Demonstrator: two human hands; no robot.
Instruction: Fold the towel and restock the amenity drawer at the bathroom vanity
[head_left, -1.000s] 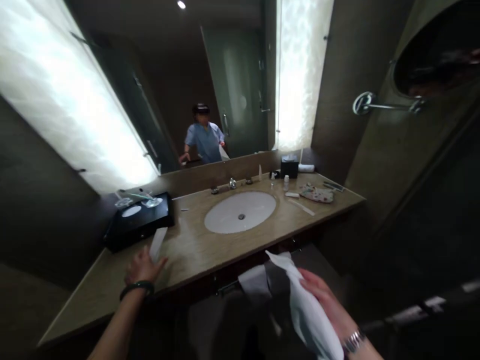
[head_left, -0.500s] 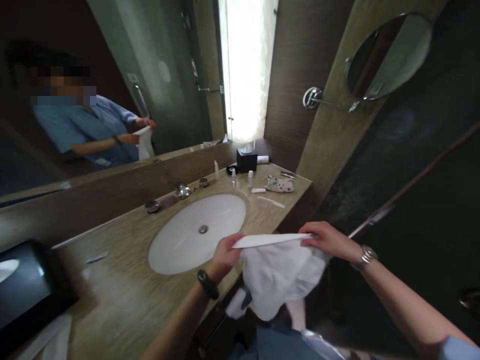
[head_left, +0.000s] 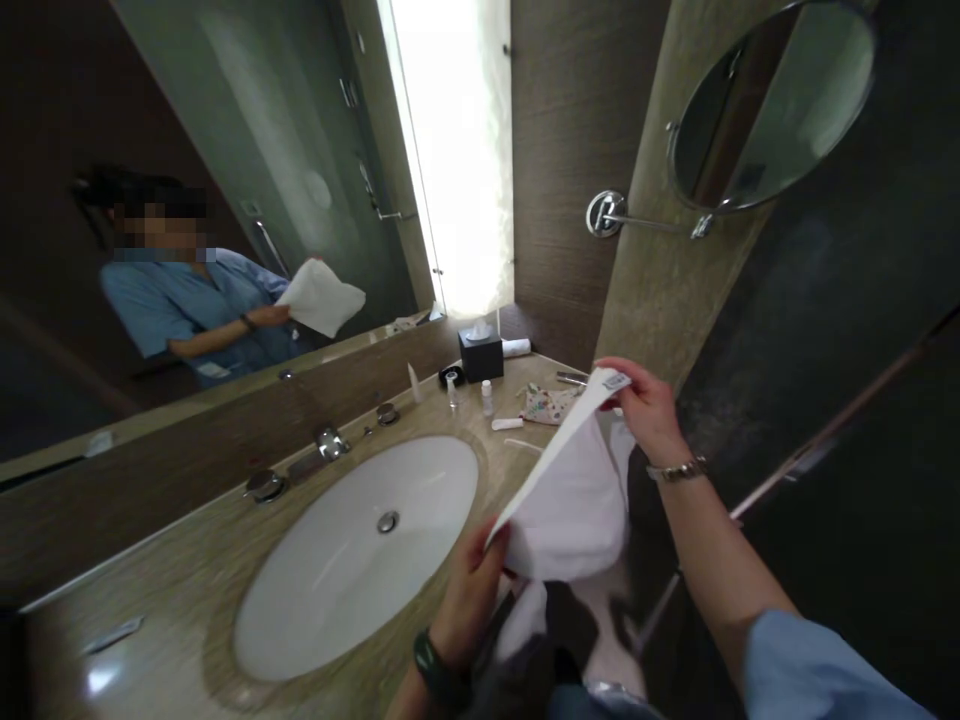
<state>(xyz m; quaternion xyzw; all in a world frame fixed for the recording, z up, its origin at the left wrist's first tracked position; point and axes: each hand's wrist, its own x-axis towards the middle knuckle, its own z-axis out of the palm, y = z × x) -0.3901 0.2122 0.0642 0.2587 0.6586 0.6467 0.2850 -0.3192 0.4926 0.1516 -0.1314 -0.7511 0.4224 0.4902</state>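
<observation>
A white towel (head_left: pixel 570 500) is stretched between my two hands, in the air beside the counter's right front edge. My left hand (head_left: pixel 476 575), lower and nearer, pinches one end of its folded upper edge. Higher up, my right hand (head_left: pixel 649 405) grips the other end, where a small printed label shows. The rest of the cloth hangs down and billows. To the left of my hands lies the white oval sink (head_left: pixel 322 590), set into the stone counter (head_left: pixel 150 570). Part of a patterned pouch (head_left: pixel 551 403) shows behind the towel.
Near the wall stand a black tissue box (head_left: pixel 481 357), a small white-capped bottle (head_left: pixel 487 398), a pump bottle (head_left: pixel 451 390) and an upright tube (head_left: pixel 414 383). A chrome faucet (head_left: pixel 331 443) sits behind the sink. A round mirror (head_left: pixel 772 105) juts from the wall at upper right.
My right hand has risen and my left hand has dropped, so the towel's edge has gone from level to steeply slanted. The view has shifted, bringing the sink closer.
</observation>
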